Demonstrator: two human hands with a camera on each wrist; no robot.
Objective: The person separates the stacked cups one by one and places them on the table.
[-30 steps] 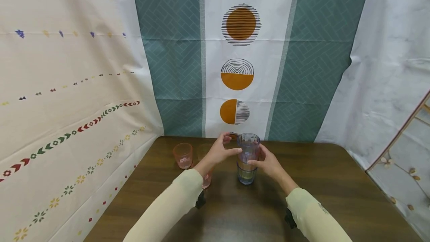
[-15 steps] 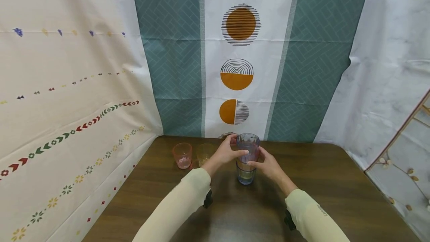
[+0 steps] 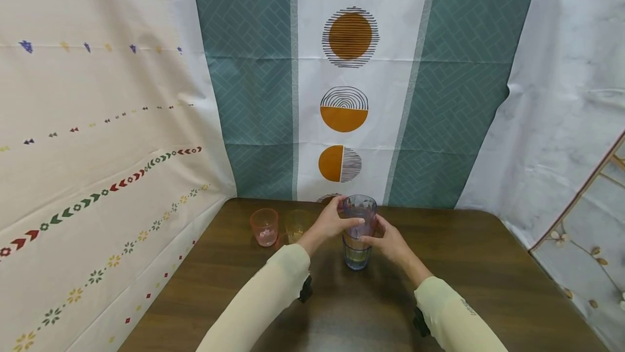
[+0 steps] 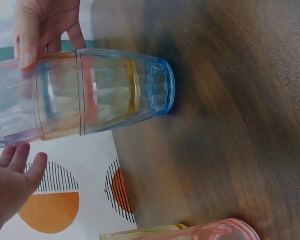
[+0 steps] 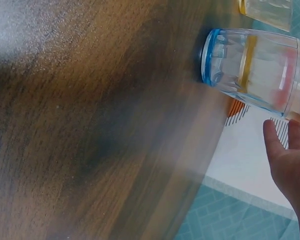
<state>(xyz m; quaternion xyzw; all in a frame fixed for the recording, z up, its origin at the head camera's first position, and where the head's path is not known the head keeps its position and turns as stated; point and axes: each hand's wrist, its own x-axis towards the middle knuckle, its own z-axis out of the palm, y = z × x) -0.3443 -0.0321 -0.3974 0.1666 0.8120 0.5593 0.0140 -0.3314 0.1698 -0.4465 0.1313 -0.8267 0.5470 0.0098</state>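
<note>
A tall nested stack of clear tinted tumblers stands upright on the table, a blue one at the bottom. In the left wrist view, yellow and pink bands show through the blue tumbler. My left hand holds the upper part of the stack from the left, thumb across the front and fingers behind. Lower on the right side, my right hand grips it, thumb at the front. Its thumb also lies on the stack in the left wrist view. The right hand's fingertips show beside the stack in the right wrist view.
Left of the stack stand a pink tumbler and a yellow tumbler. Another pink tumbler is mostly hidden behind the left forearm in the head view. Patterned cloth hangs behind the brown wooden table.
My left hand has moved right from beside the stack and closed around its upper part. The right hand has stayed on the stack with little movement.
</note>
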